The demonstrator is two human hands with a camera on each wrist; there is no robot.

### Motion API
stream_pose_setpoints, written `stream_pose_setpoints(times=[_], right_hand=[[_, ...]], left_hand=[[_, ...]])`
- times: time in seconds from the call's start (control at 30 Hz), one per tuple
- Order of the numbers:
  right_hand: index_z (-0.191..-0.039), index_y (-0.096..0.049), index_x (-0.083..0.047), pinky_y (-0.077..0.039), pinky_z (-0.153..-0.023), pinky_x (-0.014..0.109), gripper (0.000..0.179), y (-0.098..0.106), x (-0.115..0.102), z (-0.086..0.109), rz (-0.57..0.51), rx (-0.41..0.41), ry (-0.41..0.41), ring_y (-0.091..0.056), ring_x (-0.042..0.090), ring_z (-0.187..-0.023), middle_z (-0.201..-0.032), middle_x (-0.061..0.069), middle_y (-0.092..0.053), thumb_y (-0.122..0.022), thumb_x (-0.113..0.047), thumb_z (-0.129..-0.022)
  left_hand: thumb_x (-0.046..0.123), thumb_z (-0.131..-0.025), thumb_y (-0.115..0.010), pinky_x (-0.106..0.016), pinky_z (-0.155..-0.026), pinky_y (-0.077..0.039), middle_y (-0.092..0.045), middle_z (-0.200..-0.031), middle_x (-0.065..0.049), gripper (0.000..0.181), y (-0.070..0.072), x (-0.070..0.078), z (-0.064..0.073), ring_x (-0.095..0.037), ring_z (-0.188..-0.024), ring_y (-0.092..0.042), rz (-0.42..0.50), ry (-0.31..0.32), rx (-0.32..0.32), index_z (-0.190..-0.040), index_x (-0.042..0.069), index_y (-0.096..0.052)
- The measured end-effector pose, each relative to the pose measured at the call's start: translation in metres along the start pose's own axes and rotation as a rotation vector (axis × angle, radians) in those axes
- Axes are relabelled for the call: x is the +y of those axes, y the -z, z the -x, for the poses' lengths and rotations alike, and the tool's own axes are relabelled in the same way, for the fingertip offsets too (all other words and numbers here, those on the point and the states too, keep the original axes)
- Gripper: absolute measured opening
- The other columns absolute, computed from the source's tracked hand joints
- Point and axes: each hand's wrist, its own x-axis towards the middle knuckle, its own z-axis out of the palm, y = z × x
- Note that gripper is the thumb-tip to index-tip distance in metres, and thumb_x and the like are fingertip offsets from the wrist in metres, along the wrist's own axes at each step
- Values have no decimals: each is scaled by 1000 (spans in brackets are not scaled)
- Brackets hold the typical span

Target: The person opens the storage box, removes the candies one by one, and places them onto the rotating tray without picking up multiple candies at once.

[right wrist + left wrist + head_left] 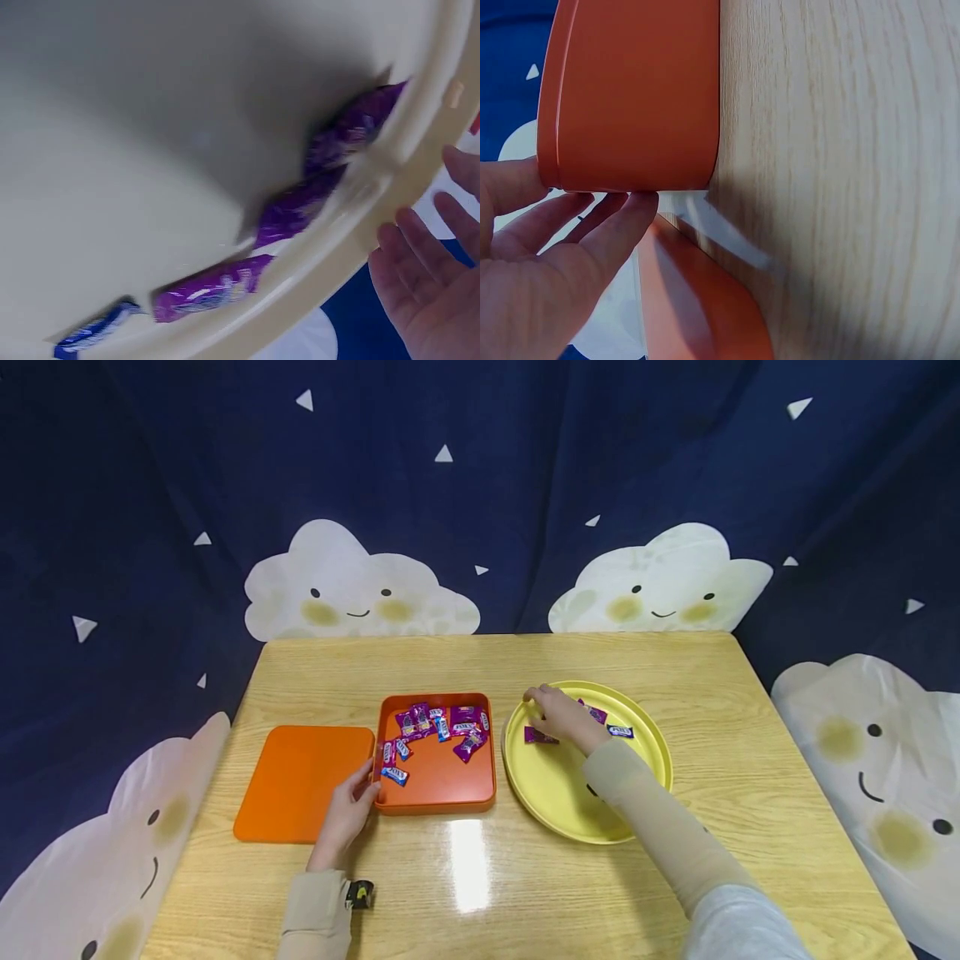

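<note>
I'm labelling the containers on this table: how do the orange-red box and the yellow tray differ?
Shape: the orange-red box is square with rounded corners, while the yellow tray is round.
Size: the tray looks wider than the box.
Contents: the box shows more wrapped candies than the tray, which an arm partly covers.
Both sit on the wooden table and hold purple and blue wrappers.

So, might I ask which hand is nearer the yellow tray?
Right: the right hand is at the rim of the yellow tray; the left hand touches the red-orange box, farther left.
</note>
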Motion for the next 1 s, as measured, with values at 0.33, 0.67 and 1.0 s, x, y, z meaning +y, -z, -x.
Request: stream_pose_setpoints(times=[0.33,0.67,1.0], right_hand=[[-138,-40,-9,-28,-106,47,67,4,-39,-20,57,101,139,-38,36,-126,-137,20,-41,-69,-27,-80],[-144,-30,-20,-18,-111,46,70,-11,-94,-46,127,-10,226,-27,30,-134,-146,14,-31,-61,-40,-85],[-143,-33,-20,-21,-110,43,65,-32,-135,-62,187,-109,260,-27,23,-135,-147,8,-31,-59,-39,-87]], left_hand=[[8,-95,-46,-46,-103,-31,-35,-140,-24,49,1,-1,0,-38,-124,-40,5,-3,-5,-141,-1,-31],[8,-95,-47,-46,-103,-32,-38,-139,-24,49,1,-2,1,-38,-122,-42,11,-3,0,-141,1,-32],[9,-95,-46,-46,-103,-31,-36,-140,-23,49,1,0,0,-38,-124,-40,15,12,-4,-141,1,-32]])
